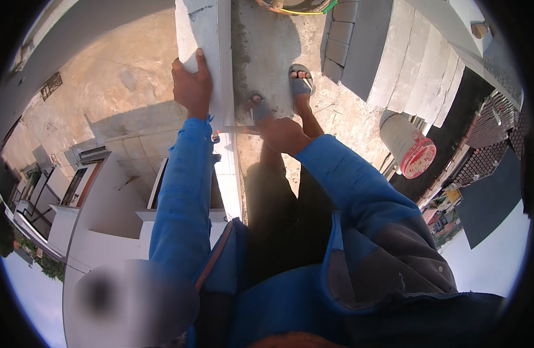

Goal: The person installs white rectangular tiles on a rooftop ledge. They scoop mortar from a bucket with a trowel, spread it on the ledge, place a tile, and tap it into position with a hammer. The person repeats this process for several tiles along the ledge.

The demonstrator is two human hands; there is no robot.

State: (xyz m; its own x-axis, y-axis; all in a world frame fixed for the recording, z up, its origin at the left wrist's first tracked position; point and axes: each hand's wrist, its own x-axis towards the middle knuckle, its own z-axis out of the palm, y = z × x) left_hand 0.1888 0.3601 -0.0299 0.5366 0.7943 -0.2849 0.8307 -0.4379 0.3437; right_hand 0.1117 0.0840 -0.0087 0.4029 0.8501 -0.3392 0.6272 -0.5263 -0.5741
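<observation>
white block (pixel 198 29) lies under the spread left hand (pixel 192 90), beside the right hand (pixel 285 136) curled round a thin tool (pixel 242 130).

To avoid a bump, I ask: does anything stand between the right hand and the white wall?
Only the thin tool held in the right hand reaches toward the white wall; nothing else visible blocks the gap.
</observation>
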